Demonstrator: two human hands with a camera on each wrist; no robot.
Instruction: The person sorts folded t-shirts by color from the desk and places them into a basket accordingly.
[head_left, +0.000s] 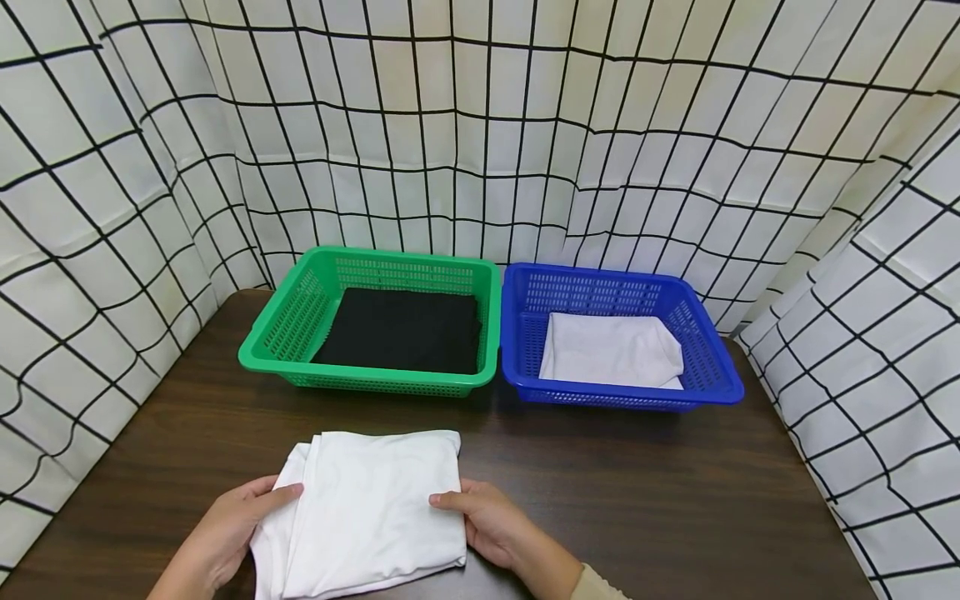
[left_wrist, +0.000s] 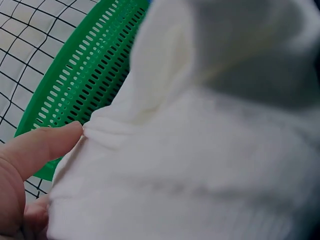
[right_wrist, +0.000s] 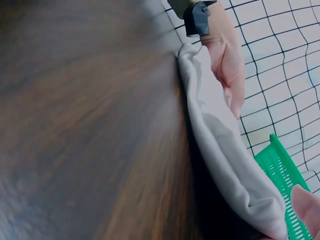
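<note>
A folded white cloth garment [head_left: 378, 508] is held at the front of the table, in front of the green basket. My left hand [head_left: 236, 525] pinches its left edge, thumb on top and fingers underneath. At the opposite edge my right hand [head_left: 491, 521] grips it the same way. In the left wrist view the white fabric [left_wrist: 190, 160] fills most of the picture, with the left thumb [left_wrist: 45, 147] against its edge. The right wrist view shows the folded layers of the garment [right_wrist: 225, 145] side-on, apart from the tabletop at its near part.
A green basket [head_left: 367, 382] holding folded black cloth [head_left: 405, 329] stands at the back left of the brown table [head_left: 675, 500]. Beside it on the right is a blue basket [head_left: 622, 396] with a folded white cloth [head_left: 607, 350]. Black-gridded white curtains [head_left: 487, 125] enclose the table.
</note>
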